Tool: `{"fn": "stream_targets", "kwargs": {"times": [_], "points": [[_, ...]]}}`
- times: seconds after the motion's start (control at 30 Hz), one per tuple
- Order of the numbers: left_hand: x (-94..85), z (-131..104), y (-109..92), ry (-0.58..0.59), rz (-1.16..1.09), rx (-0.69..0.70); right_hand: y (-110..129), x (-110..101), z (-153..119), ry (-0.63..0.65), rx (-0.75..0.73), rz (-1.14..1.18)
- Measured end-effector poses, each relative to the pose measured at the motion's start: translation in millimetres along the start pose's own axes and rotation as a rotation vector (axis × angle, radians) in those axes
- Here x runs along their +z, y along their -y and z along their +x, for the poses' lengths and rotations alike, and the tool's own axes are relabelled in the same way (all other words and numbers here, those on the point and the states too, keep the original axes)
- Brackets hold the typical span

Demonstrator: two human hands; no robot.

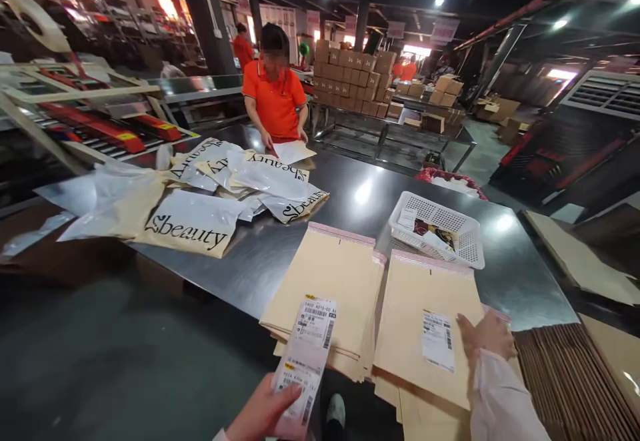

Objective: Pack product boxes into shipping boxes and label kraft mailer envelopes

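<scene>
My left hand (273, 404) is closed round a strip of printed shipping labels (313, 334), thumb on top. The strip's upper end overlaps the left stack of padded envelopes (335, 271). My right hand (487, 335) rests at the right edge of the other stack of padded envelopes (425, 291), its thumb spread away from the fingers. Some of its fingertips are hidden. A shipping label (439, 341) lies on that stack's top envelope, just left of my right thumb.
A white plastic basket (473, 234) with small items stands behind the envelopes on the metal table (350, 184). Filled printed bags (190, 221) are piled at left. Across the table a person in orange (280, 97) handles an envelope. Flat cardboard (565, 381) is stacked at right.
</scene>
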State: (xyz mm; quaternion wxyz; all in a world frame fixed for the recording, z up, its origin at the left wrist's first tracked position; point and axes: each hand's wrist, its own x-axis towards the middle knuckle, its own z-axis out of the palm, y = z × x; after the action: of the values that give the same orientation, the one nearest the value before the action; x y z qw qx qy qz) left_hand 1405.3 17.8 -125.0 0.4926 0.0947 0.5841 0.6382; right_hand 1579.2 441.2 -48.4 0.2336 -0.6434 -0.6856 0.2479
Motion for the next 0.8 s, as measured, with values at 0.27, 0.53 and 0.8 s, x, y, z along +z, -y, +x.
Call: {"fn": "stream_targets", "kwargs": {"times": [0.27,0.53,0.8], "points": [[54.0,30.5,-31.5,-0.071,0.068,0.222,43.3,98.6,-213.5,1.201,-0.345,0.685],[36.7,23.4,-57.7,-0.379,0.031,0.285,90.7,97.3,-216.1,1.176,-0.42,0.653],[42.8,50.7,-31.6,-0.685,-0.045,0.325,113.0,119.7,-201.0,1.212,-0.438,0.373]]}}
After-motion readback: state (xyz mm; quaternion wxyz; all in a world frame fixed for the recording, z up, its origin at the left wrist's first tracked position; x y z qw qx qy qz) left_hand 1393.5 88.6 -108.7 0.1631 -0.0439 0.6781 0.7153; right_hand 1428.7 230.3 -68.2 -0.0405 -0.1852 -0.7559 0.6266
